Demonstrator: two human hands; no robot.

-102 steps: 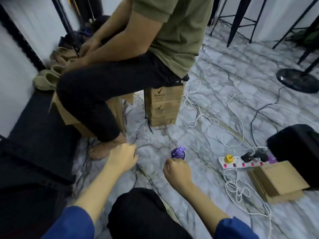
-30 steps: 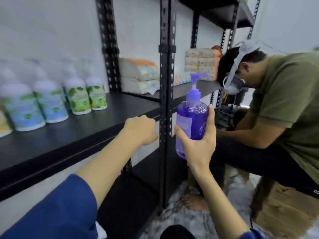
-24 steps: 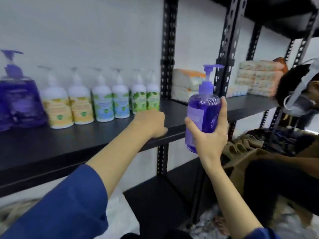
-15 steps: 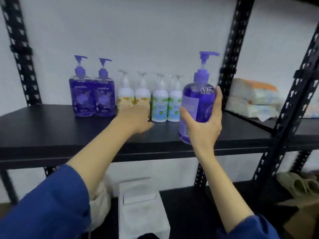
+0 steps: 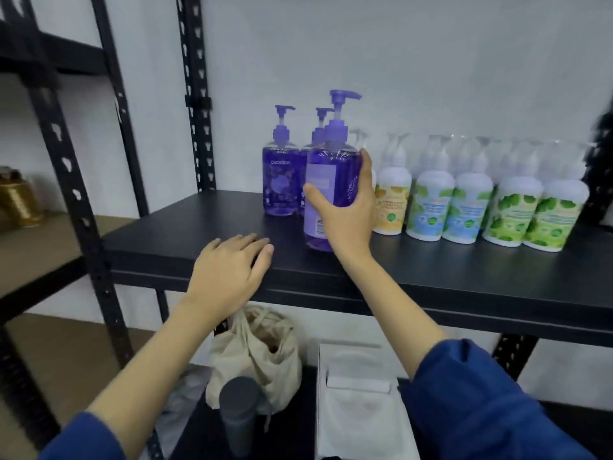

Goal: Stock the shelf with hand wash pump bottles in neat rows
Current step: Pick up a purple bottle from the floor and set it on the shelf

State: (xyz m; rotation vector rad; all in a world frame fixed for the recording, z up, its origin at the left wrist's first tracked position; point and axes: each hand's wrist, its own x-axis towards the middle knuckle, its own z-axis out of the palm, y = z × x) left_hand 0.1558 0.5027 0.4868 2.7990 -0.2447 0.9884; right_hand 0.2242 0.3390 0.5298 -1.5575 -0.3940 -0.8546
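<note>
Gripping a purple pump bottle (image 5: 326,194) round its middle, the right hand (image 5: 348,214) has thumb on the near label side and fingers wrapped round the far side, holding it upright, long axis vertical, pump nozzle pointing right. The bottle's base sits at or just above the black shelf (image 5: 464,277); I cannot tell whether it touches yet. It stands directly in front of the right-hand one of two purple bottles already at the back, the left one (image 5: 280,180) fully visible and the other (image 5: 318,134) mostly hidden behind the held bottle, only its pump showing clearly.

The left hand (image 5: 229,273) lies flat near the shelf's front edge, fingers straight and holding nothing, to the left of the held bottle and well apart from it. The right hand is plainly the one nearer the work.

Judging from this, the coming move turns on a short push backward and a little leftward, so the held bottle lands squarely in a second row before the back purple pair.

Counts: three purple bottles in all, one held and two placed. To the right of the held bottle stands a row of white pump bottles (image 5: 464,207), at least five visible; blur and the hand may hide more. Below the shelf sit a cloth bag (image 5: 258,353) and a white box (image 5: 358,410).
</note>
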